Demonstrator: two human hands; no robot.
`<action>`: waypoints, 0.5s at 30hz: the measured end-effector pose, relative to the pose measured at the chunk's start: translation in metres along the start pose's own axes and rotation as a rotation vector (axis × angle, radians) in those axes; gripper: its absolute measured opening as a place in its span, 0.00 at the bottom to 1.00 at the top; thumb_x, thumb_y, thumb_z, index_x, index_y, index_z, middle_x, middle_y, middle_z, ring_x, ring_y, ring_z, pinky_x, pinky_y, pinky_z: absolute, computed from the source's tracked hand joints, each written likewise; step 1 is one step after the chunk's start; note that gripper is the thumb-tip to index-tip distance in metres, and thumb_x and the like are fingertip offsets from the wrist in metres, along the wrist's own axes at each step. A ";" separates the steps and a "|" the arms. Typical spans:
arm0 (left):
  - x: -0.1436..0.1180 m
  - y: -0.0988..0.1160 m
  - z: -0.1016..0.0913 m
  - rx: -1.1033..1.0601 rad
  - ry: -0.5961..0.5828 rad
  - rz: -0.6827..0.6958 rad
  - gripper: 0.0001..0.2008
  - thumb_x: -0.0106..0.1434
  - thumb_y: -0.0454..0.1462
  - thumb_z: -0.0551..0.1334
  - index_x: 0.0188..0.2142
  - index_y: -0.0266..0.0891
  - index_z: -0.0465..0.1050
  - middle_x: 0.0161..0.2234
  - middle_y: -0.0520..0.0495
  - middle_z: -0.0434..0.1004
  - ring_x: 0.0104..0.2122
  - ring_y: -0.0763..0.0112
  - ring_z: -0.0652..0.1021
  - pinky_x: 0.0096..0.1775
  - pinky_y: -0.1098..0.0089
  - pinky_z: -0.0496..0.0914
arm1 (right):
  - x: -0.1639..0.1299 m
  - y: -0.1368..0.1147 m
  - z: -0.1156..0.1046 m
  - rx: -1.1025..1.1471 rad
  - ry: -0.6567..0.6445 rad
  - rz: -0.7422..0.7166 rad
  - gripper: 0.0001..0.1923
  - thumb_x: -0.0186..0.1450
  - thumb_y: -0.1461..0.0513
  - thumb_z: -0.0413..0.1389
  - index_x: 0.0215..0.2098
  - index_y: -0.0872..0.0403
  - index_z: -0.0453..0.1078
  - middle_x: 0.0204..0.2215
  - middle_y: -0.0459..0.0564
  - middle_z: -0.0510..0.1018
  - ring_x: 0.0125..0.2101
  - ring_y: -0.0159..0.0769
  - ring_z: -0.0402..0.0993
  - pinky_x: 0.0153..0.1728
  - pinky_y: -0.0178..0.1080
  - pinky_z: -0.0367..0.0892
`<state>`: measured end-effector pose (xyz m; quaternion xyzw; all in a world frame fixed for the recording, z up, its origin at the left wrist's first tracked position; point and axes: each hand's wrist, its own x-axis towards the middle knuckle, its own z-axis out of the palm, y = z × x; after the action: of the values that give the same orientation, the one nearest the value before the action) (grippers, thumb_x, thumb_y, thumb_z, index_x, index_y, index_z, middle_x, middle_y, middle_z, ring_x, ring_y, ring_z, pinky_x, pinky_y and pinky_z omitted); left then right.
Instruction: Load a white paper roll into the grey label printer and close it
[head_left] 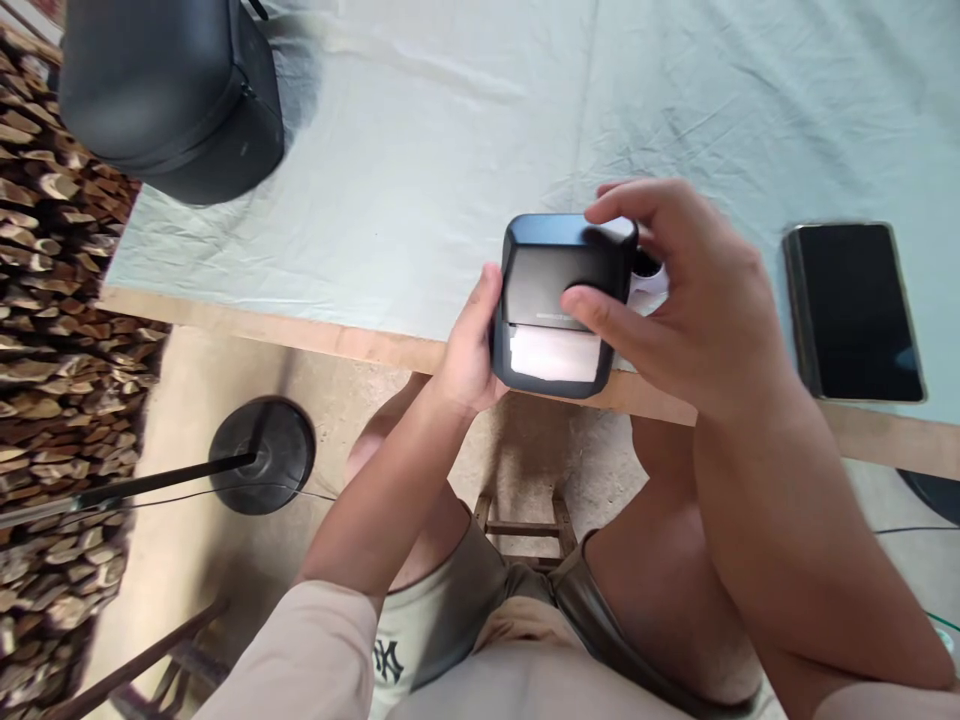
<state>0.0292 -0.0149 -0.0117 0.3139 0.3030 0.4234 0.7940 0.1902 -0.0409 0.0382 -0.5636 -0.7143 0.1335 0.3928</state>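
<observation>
"Where have you got the dark device [544, 275]?"

"Over the near edge of the desk [360, 345], its face toward my head camera and the white strip [553, 352] at its lower end. It looks lifted, though I can't see its underside."

"And the hands?"

"The left hand [469, 360] is closed on the left flank, thumb along the wall, the other fingers hidden beneath. The right hand [701, 270] pinches the upper right corner, thumb on the face, forefinger over the top edge. (How hard they press, I can't judge from here.)"

"How would you expect it to handle?"

"I'd call it a stiff plastic shell, light to middling in weight. The glossy top could be slippery under dry fingertips, so I'd trust the two side walls, low and level. I'd keep pressure off the white strip; it may be paper and would mark easily."

"Anything crowding you?"

"A white object [652, 282] sits partly hidden just behind the right hand. The dark-screened tablet [859, 310] lies farther right, well apart from the device."
</observation>
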 end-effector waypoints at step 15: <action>0.009 -0.002 0.002 -0.064 0.087 -0.054 0.23 0.64 0.55 0.56 0.39 0.39 0.76 0.42 0.47 0.82 0.60 0.54 0.71 0.54 0.63 0.74 | -0.001 0.002 -0.014 -0.079 0.024 -0.014 0.25 0.54 0.56 0.66 0.49 0.50 0.69 0.39 0.49 0.71 0.40 0.36 0.73 0.38 0.40 0.72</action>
<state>0.0357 -0.0082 -0.0141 0.2614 0.3320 0.4244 0.8008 0.2017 -0.0444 0.0455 -0.5753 -0.7180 0.0958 0.3799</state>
